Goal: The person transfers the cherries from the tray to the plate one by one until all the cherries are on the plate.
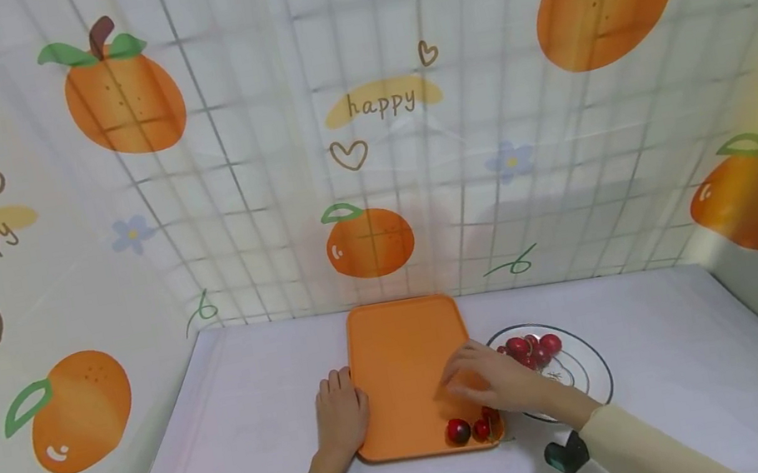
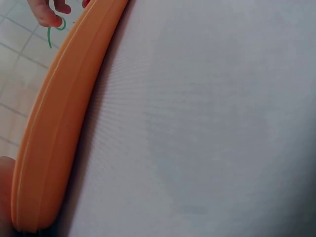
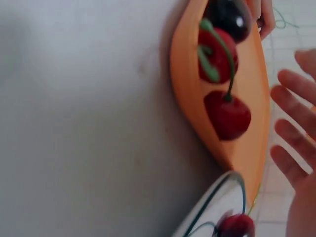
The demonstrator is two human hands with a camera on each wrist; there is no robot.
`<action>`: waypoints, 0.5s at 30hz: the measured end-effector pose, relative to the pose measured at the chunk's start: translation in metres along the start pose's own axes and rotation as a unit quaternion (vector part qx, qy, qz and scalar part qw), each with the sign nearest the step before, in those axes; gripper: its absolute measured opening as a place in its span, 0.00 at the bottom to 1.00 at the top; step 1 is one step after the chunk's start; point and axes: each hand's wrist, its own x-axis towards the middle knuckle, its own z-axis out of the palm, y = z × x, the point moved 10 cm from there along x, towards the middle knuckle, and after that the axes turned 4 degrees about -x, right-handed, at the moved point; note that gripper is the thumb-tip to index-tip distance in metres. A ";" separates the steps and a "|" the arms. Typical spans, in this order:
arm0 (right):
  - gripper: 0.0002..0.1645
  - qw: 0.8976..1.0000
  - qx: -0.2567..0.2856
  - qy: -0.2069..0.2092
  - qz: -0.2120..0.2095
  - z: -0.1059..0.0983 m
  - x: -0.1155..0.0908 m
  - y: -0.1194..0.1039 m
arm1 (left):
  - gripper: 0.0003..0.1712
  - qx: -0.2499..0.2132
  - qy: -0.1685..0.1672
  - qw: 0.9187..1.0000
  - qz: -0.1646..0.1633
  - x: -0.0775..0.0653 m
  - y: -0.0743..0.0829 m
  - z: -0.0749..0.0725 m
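My left hand (image 1: 339,419) holds the left edge of a flat orange tray (image 1: 403,351), its thumb over the rim. My right hand (image 1: 491,377) hovers above the tray's right side, blurred in the head view. The right wrist view shows its fingers (image 3: 291,131) loosely spread, holding nothing. Below it, in the tray's near right corner, lie a dark cherry (image 3: 229,17), a red cherry (image 3: 220,59) and another red cherry (image 3: 228,116). Green stems lie over the red ones. Several more cherries (image 1: 548,343) lie on a round plate (image 1: 598,380) right of the tray.
The plate's left part is hidden behind my right hand and forearm. A white tabletop (image 1: 240,396) spreads around the tray. Behind it stands a sheer curtain (image 1: 398,174) printed with oranges, and similar printed panels (image 1: 57,310) close the sides.
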 end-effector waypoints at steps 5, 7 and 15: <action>0.18 0.997 0.032 -0.069 0.004 0.014 -0.002 -0.006 | 0.18 0.002 0.006 1.000 0.005 0.000 0.001 -0.001; 0.20 0.996 0.042 -0.084 0.006 0.017 -0.003 -0.007 | 0.18 0.002 0.005 1.000 0.006 0.000 0.001 -0.001; 0.20 0.989 0.069 -0.129 -0.009 0.029 -0.007 -0.012 | 0.19 0.004 -0.012 1.000 -0.002 0.000 -0.002 0.004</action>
